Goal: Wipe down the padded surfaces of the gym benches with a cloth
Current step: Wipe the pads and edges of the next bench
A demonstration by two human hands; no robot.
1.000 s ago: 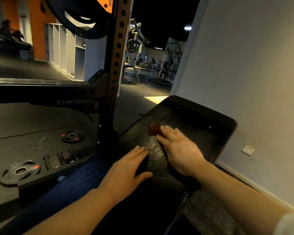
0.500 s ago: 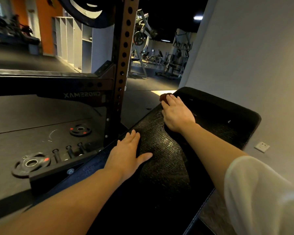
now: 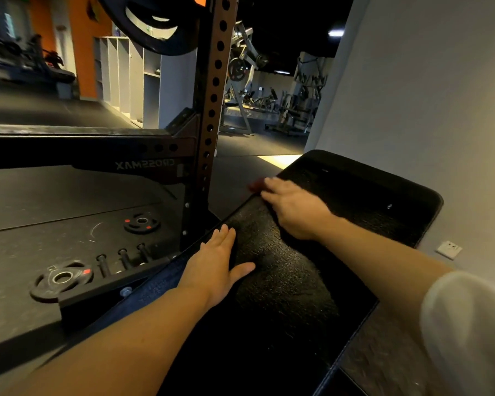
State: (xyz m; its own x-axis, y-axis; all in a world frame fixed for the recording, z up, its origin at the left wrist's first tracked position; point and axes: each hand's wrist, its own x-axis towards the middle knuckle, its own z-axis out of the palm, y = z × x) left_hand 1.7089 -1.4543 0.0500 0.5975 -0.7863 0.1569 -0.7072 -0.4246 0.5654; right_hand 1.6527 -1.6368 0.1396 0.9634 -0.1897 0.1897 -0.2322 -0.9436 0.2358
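Observation:
A black padded bench [image 3: 363, 201] runs from the lower middle up to the right, its textured surface shining in places. My right hand [image 3: 295, 208] lies flat near the pad's left edge and presses a dark red cloth [image 3: 256, 185] down; only a small corner of the cloth shows past the fingertips. My left hand [image 3: 216, 264] rests flat on the pad's near left edge, fingers straight, thumb spread out over the pad.
A perforated rack upright [image 3: 212, 104] stands just left of the bench, with a large plate [image 3: 155, 27] hung above. Small weight plates [image 3: 62, 278] and pegs lie on the rack base at left. A grey wall [image 3: 429, 95] with a socket [image 3: 448, 249] runs along the right.
My right hand with the cloth slid up the pad, then came back a little toward me along the left edge. My left hand stayed on the near left edge.

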